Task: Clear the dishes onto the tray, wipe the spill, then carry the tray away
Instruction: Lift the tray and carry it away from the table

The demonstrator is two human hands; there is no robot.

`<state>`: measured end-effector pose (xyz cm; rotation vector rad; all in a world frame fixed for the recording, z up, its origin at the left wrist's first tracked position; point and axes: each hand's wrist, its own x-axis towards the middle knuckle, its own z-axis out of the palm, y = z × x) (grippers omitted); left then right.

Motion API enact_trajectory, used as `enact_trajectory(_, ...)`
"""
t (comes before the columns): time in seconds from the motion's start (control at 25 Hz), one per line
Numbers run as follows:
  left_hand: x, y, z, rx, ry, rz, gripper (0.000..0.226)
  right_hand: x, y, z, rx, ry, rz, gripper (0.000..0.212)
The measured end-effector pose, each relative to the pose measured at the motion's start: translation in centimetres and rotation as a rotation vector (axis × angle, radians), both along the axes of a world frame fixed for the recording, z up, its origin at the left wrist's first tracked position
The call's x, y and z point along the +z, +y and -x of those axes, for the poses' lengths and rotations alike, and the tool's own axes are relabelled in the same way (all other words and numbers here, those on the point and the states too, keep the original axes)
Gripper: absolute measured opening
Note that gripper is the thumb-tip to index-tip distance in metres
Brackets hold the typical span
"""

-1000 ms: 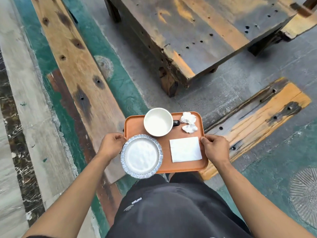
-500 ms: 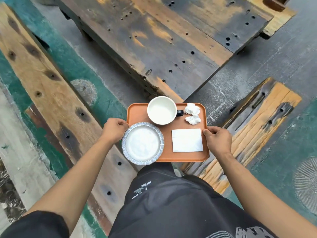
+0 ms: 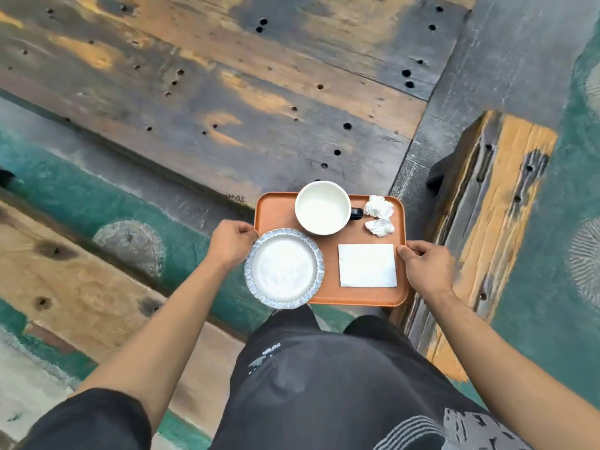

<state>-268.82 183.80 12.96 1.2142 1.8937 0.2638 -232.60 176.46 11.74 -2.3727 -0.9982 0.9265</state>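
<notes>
Head view: we are gripping the tray (image 3: 279, 211) with left hand (image 3: 232, 243) and right hand (image 3: 425, 266) closed on opposite edges. Plate (image 3: 284, 268), beside the left hand, is overhanging; tilting risks dropping it.

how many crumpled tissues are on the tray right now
2. Both sit in the orange tray's far right corner, right of the mug: one crumpled tissue by the handle, the other nearer the flat napkin.

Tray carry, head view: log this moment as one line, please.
stage: carrying | tray: held at both short edges | left hand: gripping | right hand: gripping | load: cup, plate, napkin, crumpled tissues
</notes>
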Motion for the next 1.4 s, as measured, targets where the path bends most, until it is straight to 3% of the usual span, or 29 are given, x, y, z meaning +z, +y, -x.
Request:
enact_trajectory(0.4,-3.1,14.9,2.8,-0.295,0.095,0.041,0.023,-0.9,7.0,5.5,-0.247,0.007,0.069,0.021)
enact_trajectory(0.6,-3.7,19.2,2.2,-0.331,0.090,0.078,0.014,-1.9,9.2,6.2,-0.279,0.003,0.108,0.021)
enact_trajectory(1.4,-6.5,26.0,-1.1,-0.407,0.187,0.181,0.018,-4.5,12.6,5.2,-0.436,0.053,0.178,0.024)
